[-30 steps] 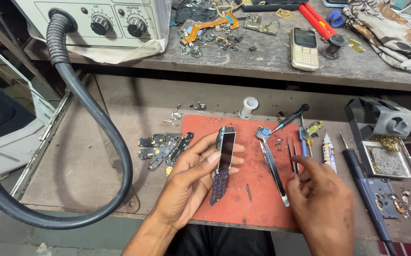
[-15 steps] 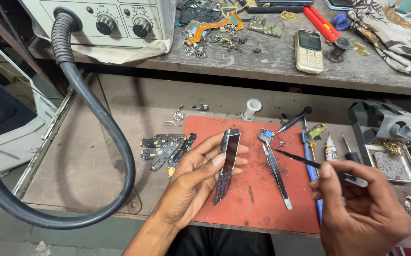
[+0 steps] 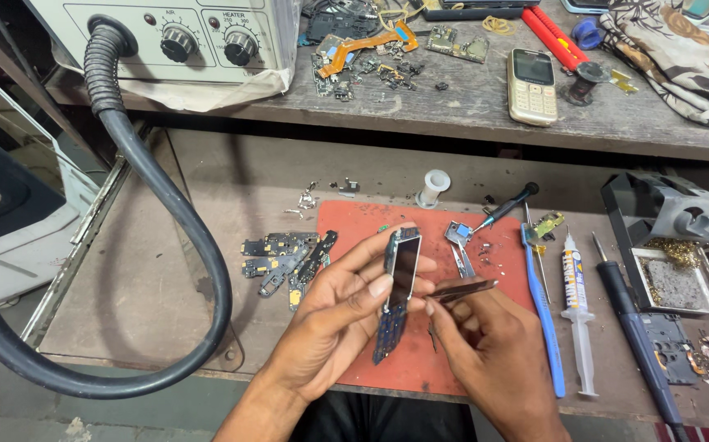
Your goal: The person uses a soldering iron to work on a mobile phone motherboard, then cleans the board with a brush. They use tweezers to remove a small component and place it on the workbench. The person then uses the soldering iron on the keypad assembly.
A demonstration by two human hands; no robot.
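My left hand [image 3: 331, 319] holds a small opened phone body [image 3: 398, 282] upright over the red work mat [image 3: 420, 360], its dark screen facing me and its keypad board hanging below. My right hand [image 3: 494, 352] grips metal tweezers [image 3: 462, 289], whose tips reach toward the right edge of the phone. A second pair of tweezers [image 3: 459, 250] lies on the mat just behind.
Several loose circuit boards [image 3: 285, 260] lie left of the mat. A blue tool [image 3: 544, 315], a syringe [image 3: 577, 311] and a dark soldering iron [image 3: 637, 336] lie to the right. A thick black hose [image 3: 178, 221] curves on the left. A beige phone [image 3: 532, 85] rests on the upper shelf.
My right hand has swung in from the right with the tweezers and now meets the phone held in my left hand. The left hand has raised the phone slightly.
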